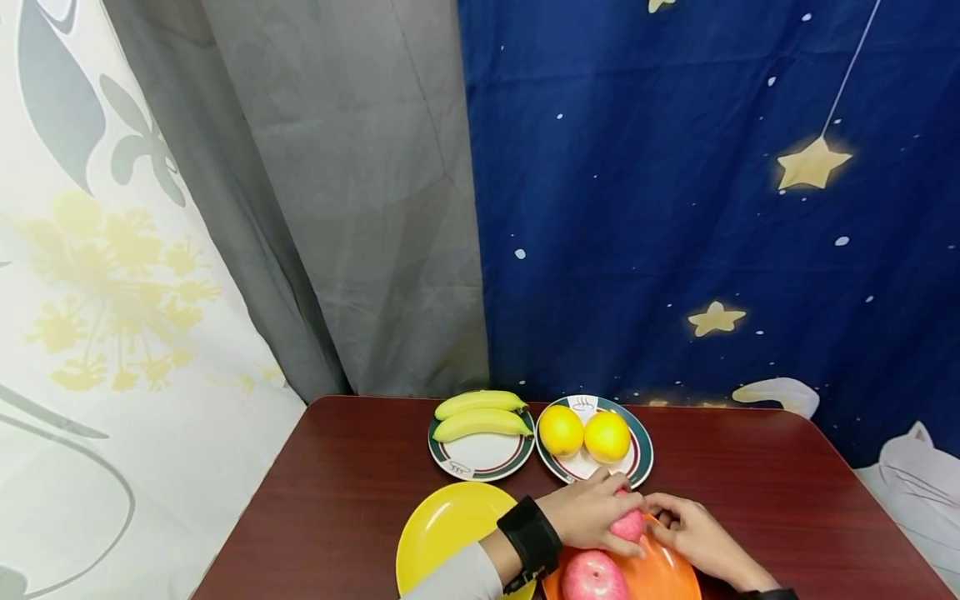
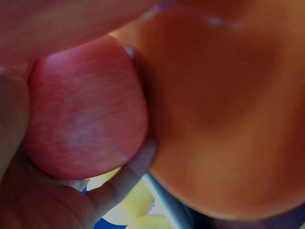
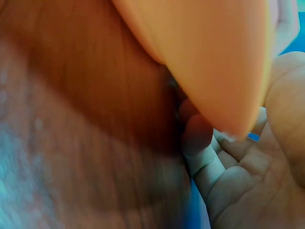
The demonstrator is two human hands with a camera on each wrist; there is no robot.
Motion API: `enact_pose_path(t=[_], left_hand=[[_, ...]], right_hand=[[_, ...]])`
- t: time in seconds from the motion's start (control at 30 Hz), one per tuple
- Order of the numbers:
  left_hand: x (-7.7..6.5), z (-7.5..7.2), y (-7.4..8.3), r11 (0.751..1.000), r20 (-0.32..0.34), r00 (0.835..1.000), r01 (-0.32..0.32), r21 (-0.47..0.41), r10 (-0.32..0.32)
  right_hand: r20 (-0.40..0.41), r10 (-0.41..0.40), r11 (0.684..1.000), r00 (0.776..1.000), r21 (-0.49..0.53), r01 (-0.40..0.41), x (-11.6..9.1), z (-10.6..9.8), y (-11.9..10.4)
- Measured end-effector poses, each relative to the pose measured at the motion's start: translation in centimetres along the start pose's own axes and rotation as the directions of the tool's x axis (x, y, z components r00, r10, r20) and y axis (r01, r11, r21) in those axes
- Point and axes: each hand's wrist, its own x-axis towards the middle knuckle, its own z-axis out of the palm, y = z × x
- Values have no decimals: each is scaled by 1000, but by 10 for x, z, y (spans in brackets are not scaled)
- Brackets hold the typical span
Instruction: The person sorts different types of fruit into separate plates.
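My left hand grips a pinkish-red apple above the far part of an orange plate. In the left wrist view, thumb and fingers wrap around that apple, beside the orange surface. A second red apple sits on the same plate, nearer the front. At the plate's far right edge is my right hand. Its curled fingers hold the orange rim from below in the right wrist view; whether the thumb touches the rim is unclear.
A yellow plate lies to the left, partly under the left forearm. Behind it, two bananas rest on a green-rimmed plate. Two yellow-orange round fruits are on another such plate. Curtains hang behind the brown table.
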Motion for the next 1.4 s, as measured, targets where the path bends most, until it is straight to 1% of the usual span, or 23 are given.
enact_pose_path(t=[0.1,0.17,0.27,0.47,0.5,0.57,0.63,0.7,0.73,0.8,0.87,0.9,0.97,1.03,1.1,1.17,1.2,1.23,1.27,1.33,1.37,1.4], left_hand=[[-1,0,3,1000,24,1000,-4,-17,5],[-1,-1,4,999,39,999,4,-35,-2],[-1,-1,5,999,47,999,16,-34,-14],[-2,1,3,999,34,999,34,-39,-33],[-3,1,1,998,29,999,37,-54,-35],[-6,-3,-3,996,6,999,38,-78,-38],[-12,-11,-9,995,-34,999,37,-97,-41],[-22,-24,-17,992,-103,994,35,-119,-48],[-29,-32,-21,991,-146,988,36,-127,-54],[-47,-49,-32,987,-236,969,39,-158,-76],[-70,-64,-44,976,-318,940,53,-213,-121],[-83,-69,-52,969,-349,925,70,-237,-152],[-110,-74,-68,955,-396,891,116,-271,-221],[-137,-73,-84,932,-412,856,191,-307,-311],[-162,-64,-100,900,-411,818,271,-342,-402],[-184,-51,-112,854,-386,783,336,-397,-488],[-194,-44,-118,827,-366,766,367,-426,-528],[-202,-35,-123,803,-347,752,389,-452,-560],[-210,-27,-127,778,-327,741,405,-479,-587],[-221,-12,-134,733,-280,726,431,-526,-628],[-225,-5,-137,714,-259,721,441,-543,-643],[-227,1,-139,698,-238,721,443,-563,-650]], right_hand=[[-20,-18,1000,1000,-17,18,1,1,1],[-32,-31,999,999,-26,30,1,2,1],[-35,-36,999,999,-27,35,1,3,2],[-34,-35,999,999,-23,34,1,5,2],[-37,-40,999,999,-20,39,0,5,2],[-46,-51,999,998,-15,50,0,6,1],[-58,-61,998,996,-11,60,0,8,1],[-67,-66,998,996,-6,65,0,9,1],[-70,-64,998,995,-6,63,1,9,0],[-75,-50,999,996,-5,49,0,10,0],[-66,-32,999,997,0,32,-1,10,0],[-62,-20,1000,998,3,20,-1,10,0],[-53,-4,1000,999,4,4,-1,9,-1],[-44,11,1000,999,5,-11,-1,8,-2],[-40,23,1000,999,0,-23,0,6,-3],[-31,36,999,999,0,-36,0,5,-3],[-27,46,999,999,1,-46,0,4,-4],[-23,51,999,998,2,-51,0,4,-4],[-21,55,999,998,1,-55,0,3,-5],[-17,55,998,998,0,-55,1,3,-5],[-15,53,999,999,-2,-53,1,3,-5],[-11,46,999,999,-6,-46,1,3,-6]])
